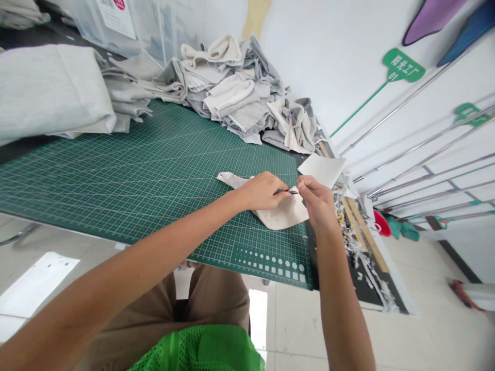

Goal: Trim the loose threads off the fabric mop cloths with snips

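Note:
A piece of cream-coloured fabric (281, 216), with a greyer strip trailing off to the left, lies on the green cutting mat. My left hand (265, 190) rests over it, closed around a small dark tool with a slim metallic tip (286, 192); its exact kind is too small to tell. The tip points right, towards the fabric's upper edge. Just beyond the tip, my right hand (316, 198) is closed, its thumb and fingertips pinching the edge of the same fabric. The fingertips of both hands are close together, and part of the fabric is hidden beneath them.
The green cutting mat (154, 170) covers most of the table. Grey and cream fabric pieces (240, 98) are heaped at the back, with folded cloth (50, 93) at left. White card (323, 169), wooden strips (365, 234) and scraps lie at right. A clear plastic bin (147, 31) stands behind.

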Action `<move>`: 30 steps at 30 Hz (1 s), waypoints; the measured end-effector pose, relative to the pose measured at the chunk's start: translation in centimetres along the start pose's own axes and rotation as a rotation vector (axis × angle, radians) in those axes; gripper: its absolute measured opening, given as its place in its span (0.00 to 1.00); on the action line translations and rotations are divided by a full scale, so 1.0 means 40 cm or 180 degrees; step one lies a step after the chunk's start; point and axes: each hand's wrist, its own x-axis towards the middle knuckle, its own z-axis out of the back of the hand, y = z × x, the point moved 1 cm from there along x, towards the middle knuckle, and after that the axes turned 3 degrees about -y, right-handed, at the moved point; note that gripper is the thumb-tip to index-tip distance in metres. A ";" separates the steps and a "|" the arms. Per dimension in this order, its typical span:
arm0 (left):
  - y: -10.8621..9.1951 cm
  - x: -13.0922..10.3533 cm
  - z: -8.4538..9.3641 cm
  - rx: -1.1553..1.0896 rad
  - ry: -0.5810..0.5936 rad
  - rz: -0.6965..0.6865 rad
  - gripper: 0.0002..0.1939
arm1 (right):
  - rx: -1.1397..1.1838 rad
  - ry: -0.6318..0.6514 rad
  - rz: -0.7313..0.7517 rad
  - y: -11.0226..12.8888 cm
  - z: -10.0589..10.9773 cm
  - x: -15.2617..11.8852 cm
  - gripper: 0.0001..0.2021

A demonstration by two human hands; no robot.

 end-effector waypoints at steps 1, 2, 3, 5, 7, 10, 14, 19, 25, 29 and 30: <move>0.000 0.000 0.002 -0.0009 0.0030 0.0015 0.16 | 0.0043 -0.0012 -0.0005 0.000 0.000 0.000 0.06; 0.001 -0.001 0.003 -0.0017 0.0059 0.0033 0.16 | 0.0087 -0.0029 -0.0021 0.000 0.001 0.000 0.06; 0.002 -0.003 0.005 -0.0025 0.0088 0.0055 0.16 | 0.0134 -0.0055 -0.0046 -0.001 0.002 0.001 0.06; 0.007 -0.007 0.009 -0.0058 0.0168 0.0098 0.16 | 0.0239 -0.0144 -0.0120 -0.004 0.007 0.002 0.06; 0.015 -0.012 0.015 -0.0102 0.0223 0.0155 0.16 | 0.0355 -0.0277 -0.0217 -0.008 0.014 0.005 0.06; 0.034 -0.017 0.028 -0.0084 0.0157 0.0330 0.16 | 0.0587 -0.0534 -0.0326 -0.014 0.024 0.015 0.06; 0.064 -0.020 0.051 -0.0039 -0.0116 0.0642 0.17 | 0.0678 -0.0877 -0.0262 -0.013 0.031 0.020 0.08; 0.093 -0.026 0.072 -0.0205 -0.0470 0.0856 0.16 | 0.0021 -0.1041 -0.0220 0.007 0.097 -0.029 0.11; 0.104 -0.025 0.077 -0.0375 -0.0764 0.0910 0.15 | -0.2692 -0.0710 -0.0436 0.032 0.287 -0.140 0.15; 0.103 -0.024 0.081 -0.0313 -0.0885 0.0956 0.15 | -0.3639 -0.0045 -0.0506 0.008 0.365 -0.203 0.15; 0.103 -0.024 0.084 -0.0302 -0.0922 0.0972 0.15 | -0.3729 0.0062 -0.0538 -0.001 0.374 -0.216 0.15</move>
